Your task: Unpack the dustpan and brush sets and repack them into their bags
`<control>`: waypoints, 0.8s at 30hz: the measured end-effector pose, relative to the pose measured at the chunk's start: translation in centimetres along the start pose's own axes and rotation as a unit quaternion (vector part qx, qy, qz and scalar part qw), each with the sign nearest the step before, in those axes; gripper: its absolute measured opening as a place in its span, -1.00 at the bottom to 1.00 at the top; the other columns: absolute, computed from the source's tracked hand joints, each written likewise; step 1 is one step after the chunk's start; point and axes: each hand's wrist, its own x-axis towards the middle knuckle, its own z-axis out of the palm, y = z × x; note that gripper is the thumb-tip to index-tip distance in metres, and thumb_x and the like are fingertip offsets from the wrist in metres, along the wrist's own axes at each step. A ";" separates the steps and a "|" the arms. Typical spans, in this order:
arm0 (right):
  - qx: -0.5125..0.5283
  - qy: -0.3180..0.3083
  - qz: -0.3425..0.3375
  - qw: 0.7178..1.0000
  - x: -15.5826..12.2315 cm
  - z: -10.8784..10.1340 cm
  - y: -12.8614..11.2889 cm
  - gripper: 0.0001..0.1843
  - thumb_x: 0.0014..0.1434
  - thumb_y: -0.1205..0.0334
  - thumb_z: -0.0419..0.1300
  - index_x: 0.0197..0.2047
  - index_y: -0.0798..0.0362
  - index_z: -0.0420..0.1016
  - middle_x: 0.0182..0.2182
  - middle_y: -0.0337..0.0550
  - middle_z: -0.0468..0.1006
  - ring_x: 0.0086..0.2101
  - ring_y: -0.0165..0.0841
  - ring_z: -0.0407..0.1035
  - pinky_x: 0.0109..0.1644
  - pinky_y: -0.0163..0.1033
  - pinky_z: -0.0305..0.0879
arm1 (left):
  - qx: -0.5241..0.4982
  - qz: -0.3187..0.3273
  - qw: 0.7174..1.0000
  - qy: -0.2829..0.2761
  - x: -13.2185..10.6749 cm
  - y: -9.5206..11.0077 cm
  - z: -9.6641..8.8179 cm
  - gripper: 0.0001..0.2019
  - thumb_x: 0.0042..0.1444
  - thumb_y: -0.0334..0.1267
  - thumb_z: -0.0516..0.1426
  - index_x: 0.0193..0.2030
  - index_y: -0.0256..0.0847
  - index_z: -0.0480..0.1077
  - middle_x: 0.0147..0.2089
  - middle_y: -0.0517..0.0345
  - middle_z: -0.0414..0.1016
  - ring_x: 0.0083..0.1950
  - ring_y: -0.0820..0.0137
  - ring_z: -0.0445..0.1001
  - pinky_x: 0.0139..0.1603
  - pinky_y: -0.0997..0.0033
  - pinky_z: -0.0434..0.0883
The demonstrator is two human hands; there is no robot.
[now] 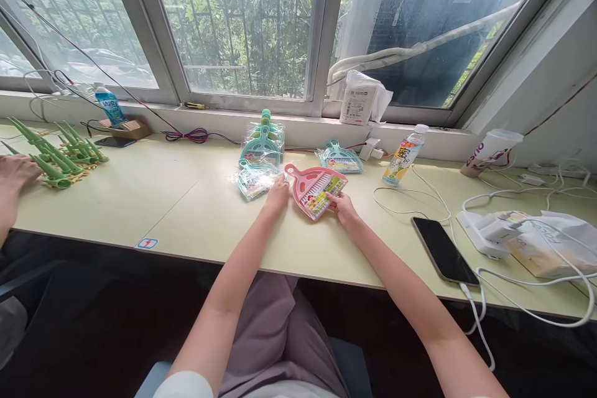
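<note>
A pink mini dustpan with a small brush and a printed card is held tilted above the table. My right hand grips its right lower edge, thumb on the front. Close by its handle, my left hand is closed, fingertips beside a clear plastic wrapper; what they pinch is hidden. Next to that hand lies a wrapped green dustpan set. Behind it is a stack of wrapped green dustpan sets. Another wrapped green set lies behind the pink one, to the right.
Right of me are a drink bottle, a phone, a power strip with white cables, and a cup. On the left, another person's hand rests near green pointed plastic parts. The table's front edge runs before my lap.
</note>
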 end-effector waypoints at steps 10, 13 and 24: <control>0.016 0.044 0.034 0.998 0.7 -0.5 0.3 -0.86 0.01 0.50 0.27 -0.31 0.14 0.47 -0.38 -0.09 0.63 -0.37 -0.31 0.55 -0.29 -0.25 0.57 | 0.091 -0.119 0.987 0.048 0.0 -0.3 0.3 -0.34 0.02 -0.55 -0.02 0.32 -0.23 0.18 0.43 -0.18 -0.03 0.45 0.00 -0.10 0.36 -0.25 -0.29; 0.013 0.034 0.031 0.999 0.6 -0.4 0.2 -0.85 0.00 0.49 0.29 -0.31 0.15 0.48 -0.37 -0.06 0.63 -0.37 -0.29 0.55 -0.27 -0.23 0.57 | 0.089 -0.109 0.989 0.037 -0.1 -0.2 0.2 -0.31 0.01 -0.56 -0.04 0.36 -0.35 0.08 0.44 -0.24 -0.10 0.44 0.01 -0.09 0.38 -0.20 -0.32; -0.001 -0.040 -0.007 0.999 0.3 0.0 0.1 -0.79 -0.01 0.41 0.32 -0.24 0.09 0.50 -0.31 -0.12 0.64 -0.34 -0.31 0.55 -0.29 -0.24 0.57 | 0.027 0.045 0.993 0.103 -0.5 1.5 -0.6 -0.38 0.17 -0.51 -0.19 0.40 -0.22 0.00 0.45 -0.01 -0.08 0.46 0.18 -0.14 0.36 -0.19 -0.53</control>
